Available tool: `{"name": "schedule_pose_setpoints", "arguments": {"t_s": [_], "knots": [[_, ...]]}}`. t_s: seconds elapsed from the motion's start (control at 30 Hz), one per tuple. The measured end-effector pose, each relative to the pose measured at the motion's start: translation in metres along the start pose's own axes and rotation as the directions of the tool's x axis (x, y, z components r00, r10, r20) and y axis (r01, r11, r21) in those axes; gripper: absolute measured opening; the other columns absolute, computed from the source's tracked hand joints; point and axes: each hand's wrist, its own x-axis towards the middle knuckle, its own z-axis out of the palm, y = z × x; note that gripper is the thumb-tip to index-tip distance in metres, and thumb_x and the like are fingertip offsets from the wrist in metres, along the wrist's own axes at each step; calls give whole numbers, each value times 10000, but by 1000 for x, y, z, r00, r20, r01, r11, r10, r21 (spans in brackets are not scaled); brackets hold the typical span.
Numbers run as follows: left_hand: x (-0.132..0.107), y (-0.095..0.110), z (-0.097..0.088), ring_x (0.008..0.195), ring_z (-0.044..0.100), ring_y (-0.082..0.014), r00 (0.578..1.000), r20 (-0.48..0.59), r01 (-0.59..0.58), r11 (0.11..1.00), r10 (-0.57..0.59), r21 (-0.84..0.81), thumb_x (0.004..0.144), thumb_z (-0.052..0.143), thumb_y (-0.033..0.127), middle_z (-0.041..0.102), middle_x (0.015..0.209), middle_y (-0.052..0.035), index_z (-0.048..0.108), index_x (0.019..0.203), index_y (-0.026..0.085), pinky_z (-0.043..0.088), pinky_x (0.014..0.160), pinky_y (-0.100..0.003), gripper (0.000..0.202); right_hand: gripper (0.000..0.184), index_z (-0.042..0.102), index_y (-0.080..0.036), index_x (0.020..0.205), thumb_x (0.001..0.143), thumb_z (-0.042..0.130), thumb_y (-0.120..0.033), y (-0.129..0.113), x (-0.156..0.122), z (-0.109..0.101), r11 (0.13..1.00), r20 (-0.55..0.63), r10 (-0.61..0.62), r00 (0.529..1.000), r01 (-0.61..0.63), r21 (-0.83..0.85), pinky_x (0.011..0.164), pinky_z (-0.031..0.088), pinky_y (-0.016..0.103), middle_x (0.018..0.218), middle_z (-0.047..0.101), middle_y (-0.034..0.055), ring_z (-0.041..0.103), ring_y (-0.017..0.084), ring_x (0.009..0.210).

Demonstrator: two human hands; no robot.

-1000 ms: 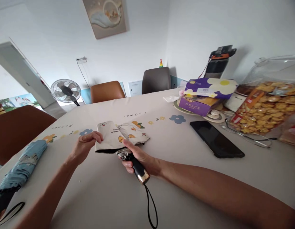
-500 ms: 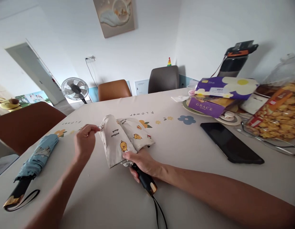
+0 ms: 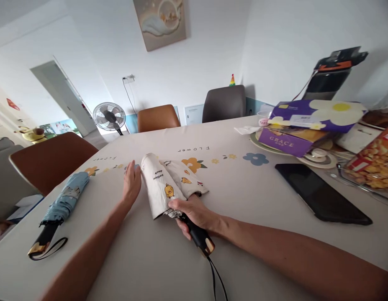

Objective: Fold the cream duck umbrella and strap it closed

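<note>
Head view, far left of the cream duck-print folding umbrella (image 3: pixel 168 186): brown leather chair (image 3: pixel 52 161) drawn up to the table edge.
Left of the cream umbrella: pale blue folded fabric umbrella (image 3: pixel 63 205) lying well apart, black gold-tipped handle towards the camera.
Left hand (image 3: pixel 132 184): open and flat, fingers straight, holding nothing; laid just beside the cream umbrella's left fold, seemingly touching it.
Cream umbrella: lying at the table's centre, canopy loosely folded in two flaps, tip pointing away.
Right hand (image 3: pixel 189 211): closed around the black handle (image 3: pixel 200 238) where the canopy ends; black wrist strap (image 3: pixel 217 280) trailing towards the camera.
Right of the cream umbrella: flat black phone (image 3: pixel 322 194), purple cardboard box (image 3: pixel 288 140), clear bag of golden snacks (image 3: pixel 374 165), all apart from it.
Risk: loose flaps likely to spring apart or bunch unevenly if pressed off-line; strap liable to snag under the forearm.
Surface: smooth cream tablecloth (image 3: pixel 150 259) printed with flowers, possibly slippery.
Room: white walls, standing fan (image 3: pixel 109 117), open doorway beyond.
</note>
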Motion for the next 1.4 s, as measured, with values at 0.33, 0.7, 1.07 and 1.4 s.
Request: {"name": "schedule_pose_setpoints", "arguments": {"t_s": [0.33, 0.7, 1.07, 1.4], "knots": [[-74, 84, 13, 1312, 326, -255, 975, 143, -142, 974, 168, -179, 829, 508, 350, 386, 1391, -125, 444, 1241, 191, 262, 1091, -445, 446, 174, 515, -166, 770, 795, 506, -338, 5, 2, 7, 996, -159, -75, 984, 67, -56, 285, 406, 222, 345, 440, -67, 418, 109, 265], [-77, 103, 11, 843, 655, -265, 807, 523, 575, 560, -272, -596, 724, 648, 437, 685, 853, -91, 588, 993, 132, 548, 734, -358, 411, 168, 489, -181, 853, 771, 539, -319, 8, 3, 10, 989, -148, -97, 984, 78, -125, 290, 387, 186, 376, 443, -71, 448, 104, 305], [-63, 94, 6, 904, 651, -287, 658, 694, 751, 186, -292, -634, 712, 618, 404, 700, 933, -84, 573, 1129, 158, 520, 877, -422, 486, 323, 475, -162, 911, 744, 602, -408, -2, -2, 9, 999, -23, -27, 999, 27, -24, 317, 433, 227, 420, 504, -64, 473, 115, 311], [-64, 85, 14, 885, 659, -288, 598, 752, 802, 202, -278, -563, 730, 585, 412, 701, 927, -104, 540, 1190, 131, 526, 857, -420, 541, 417, 455, -144, 983, 741, 628, -436, 2, 4, 10, 999, -1, -24, 1000, 24, 28, 330, 442, 235, 423, 493, -60, 496, 129, 344]]}}
